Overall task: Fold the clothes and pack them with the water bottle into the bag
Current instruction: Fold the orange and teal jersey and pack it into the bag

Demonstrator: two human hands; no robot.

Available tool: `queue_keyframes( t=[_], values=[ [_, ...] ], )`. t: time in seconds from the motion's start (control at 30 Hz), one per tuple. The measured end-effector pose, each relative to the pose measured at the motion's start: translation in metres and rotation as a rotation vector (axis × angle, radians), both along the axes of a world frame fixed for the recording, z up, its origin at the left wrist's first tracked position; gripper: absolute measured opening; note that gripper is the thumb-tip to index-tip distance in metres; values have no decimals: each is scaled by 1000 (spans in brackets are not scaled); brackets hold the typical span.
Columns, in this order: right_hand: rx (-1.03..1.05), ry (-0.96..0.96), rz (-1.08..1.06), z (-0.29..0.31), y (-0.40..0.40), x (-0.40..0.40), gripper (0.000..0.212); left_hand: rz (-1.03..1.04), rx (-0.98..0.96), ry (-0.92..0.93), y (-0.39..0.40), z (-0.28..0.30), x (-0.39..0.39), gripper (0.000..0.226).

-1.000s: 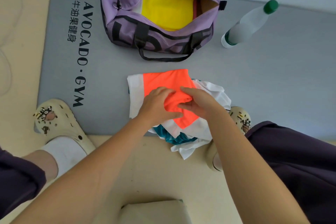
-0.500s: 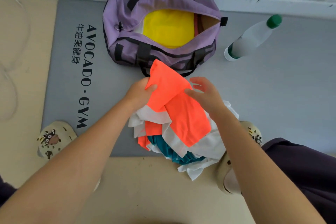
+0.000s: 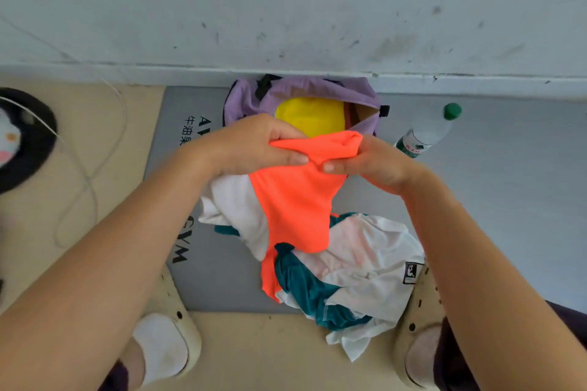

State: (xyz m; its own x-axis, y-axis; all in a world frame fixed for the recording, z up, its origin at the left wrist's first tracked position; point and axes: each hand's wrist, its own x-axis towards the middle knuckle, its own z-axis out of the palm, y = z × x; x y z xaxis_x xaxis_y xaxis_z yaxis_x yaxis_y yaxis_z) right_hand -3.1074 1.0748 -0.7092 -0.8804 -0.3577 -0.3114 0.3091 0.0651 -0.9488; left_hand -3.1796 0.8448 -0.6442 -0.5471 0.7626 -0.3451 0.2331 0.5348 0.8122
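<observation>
An orange and white garment [image 3: 295,200] hangs from both my hands above the grey mat. My left hand [image 3: 251,144] grips its top edge on the left, and my right hand [image 3: 371,159] pinches it on the right. Under it a heap of white and teal clothes [image 3: 346,276] lies at the mat's near edge. Behind my hands the purple bag [image 3: 305,94] stands open against the wall, with a yellow item [image 3: 311,116] inside. A clear water bottle [image 3: 427,132] with a green cap lies right of the bag.
The grey gym mat [image 3: 495,200] runs along a white wall [image 3: 286,9]. My feet in cream clogs [image 3: 171,336] stand at the mat's near edge, left and right of the heap. A thin cable [image 3: 92,181] and a dark round object [image 3: 25,140] are on the tan floor at left.
Both hands have lifted the orange garment off the heap and raised it toward the bag. The view has tilted up, showing more wall.
</observation>
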Motion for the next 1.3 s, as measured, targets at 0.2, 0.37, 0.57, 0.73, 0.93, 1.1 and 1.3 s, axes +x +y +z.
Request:
queue_keyframes(
  t=[0.2,0.37,0.57,0.73,0.93,1.1,1.3],
  values=[
    [143,118,-155,59,-7,26,42,77,-219,104,-14,43,19,48],
    [374,148,-253,86,2,44,4,167,-117,-54,-2,42,54,42],
    [542,176,-237,99,3,29,24,386,300,-554,22,-1,94,35],
    [730,221,-3,21,-55,-29,46,767,308,-665,-8,-89,97,45],
    [774,90,78,-117,-103,-12,46,1020,-134,-527,-75,-235,117,12],
    [887,-89,-176,-174,-54,64,39,1037,-308,-481,-101,-287,135,10],
    [1079,-203,-527,-187,-28,125,49,1024,-398,-164,-114,-289,127,21]
  ],
)
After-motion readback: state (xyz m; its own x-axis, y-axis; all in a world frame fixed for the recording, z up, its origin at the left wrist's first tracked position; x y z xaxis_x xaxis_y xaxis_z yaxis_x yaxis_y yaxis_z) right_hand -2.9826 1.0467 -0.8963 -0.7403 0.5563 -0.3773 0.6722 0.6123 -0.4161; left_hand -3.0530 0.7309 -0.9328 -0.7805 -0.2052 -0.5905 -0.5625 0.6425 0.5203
